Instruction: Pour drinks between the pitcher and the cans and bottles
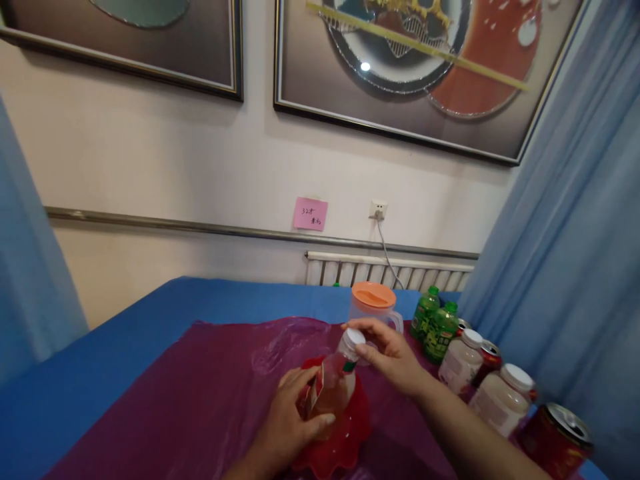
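Note:
A clear bottle (334, 393) with amber liquid and a partly covered label leans a little to the right above a red scalloped dish (345, 440). My left hand (285, 417) is wrapped round the bottle's lower body, its thumb across the front. At the top, the white cap (355, 337) sits on the bottle's neck. My right hand (387, 350) has thumb and fingers curled about the cap, touching its side. Whether the bottle's base rests in the dish is hidden by my left hand.
Behind my right hand stands a clear jug (370, 307) with an orange lid. Along the right lie green bottles (440, 333), white-capped jars (503, 400) and red cans (555, 440). Purple plastic sheeting (210, 387) covers part of the blue cloth (150, 327).

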The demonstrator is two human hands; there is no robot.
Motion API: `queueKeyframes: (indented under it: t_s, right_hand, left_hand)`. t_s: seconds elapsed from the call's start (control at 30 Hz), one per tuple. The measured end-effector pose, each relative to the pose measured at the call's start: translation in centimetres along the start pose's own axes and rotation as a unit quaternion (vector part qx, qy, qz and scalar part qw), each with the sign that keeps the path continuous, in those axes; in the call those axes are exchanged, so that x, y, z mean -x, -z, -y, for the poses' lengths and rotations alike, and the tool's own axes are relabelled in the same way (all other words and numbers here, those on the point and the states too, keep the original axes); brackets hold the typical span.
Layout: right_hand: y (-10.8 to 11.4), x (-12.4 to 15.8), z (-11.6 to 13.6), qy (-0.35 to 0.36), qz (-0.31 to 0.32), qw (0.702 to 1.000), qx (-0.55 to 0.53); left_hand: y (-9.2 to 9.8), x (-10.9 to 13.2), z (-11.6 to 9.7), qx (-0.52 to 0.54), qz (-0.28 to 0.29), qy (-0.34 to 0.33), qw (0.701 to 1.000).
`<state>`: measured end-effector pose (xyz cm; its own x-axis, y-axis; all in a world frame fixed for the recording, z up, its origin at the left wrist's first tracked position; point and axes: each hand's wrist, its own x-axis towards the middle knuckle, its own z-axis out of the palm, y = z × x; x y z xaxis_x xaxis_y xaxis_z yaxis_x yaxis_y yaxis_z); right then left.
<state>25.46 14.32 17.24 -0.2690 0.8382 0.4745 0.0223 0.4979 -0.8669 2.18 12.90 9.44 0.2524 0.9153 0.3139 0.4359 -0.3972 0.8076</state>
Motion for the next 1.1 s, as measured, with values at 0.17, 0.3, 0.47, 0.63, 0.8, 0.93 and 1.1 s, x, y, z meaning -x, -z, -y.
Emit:
queueKeyframes:
  t_s: [0.17,0.3,0.47,0.63,0.8,0.93,1.1]
  right_hand:
    - [1.6,-0.5,0.6,0.014,0.083,0.994,0.069]
    - [1.6,-0.6,1.0,0.072,0.061,0.983,0.155]
    - [0.6,-0.1,0.1,0.075,-0.004,0.991,0.111]
    - [-0.6,0.4,-0.8,0.043,-0.009,0.998,-0.052]
    - [-1.5,0.6,-1.0,0.034,-0.040,0.994,-0.091]
    - [-2.4,0.7,-1.6,0.059,-0.125,0.990,-0.038]
    - [-3.0,0.9,-1.6,0.047,-0.120,0.991,-0.017]
  left_hand:
    - [0.1,0.1,-0.1,0.025,0.020,0.020,0.999]
    - [0.1,0.1,-0.2,0.023,0.025,0.013,0.999]
    - [-0.1,0.1,0.1,0.030,0.010,0.026,0.999]
    - [-0.3,0.1,0.6,0.072,0.027,0.027,0.997]
    - [-0.2,0.2,0.7,0.098,0.038,0.027,0.994]
    - [-0.2,0.1,0.0,0.077,0.028,0.021,0.996]
    - [-0.1,0.1,-0.5,0.054,0.007,0.029,0.998]
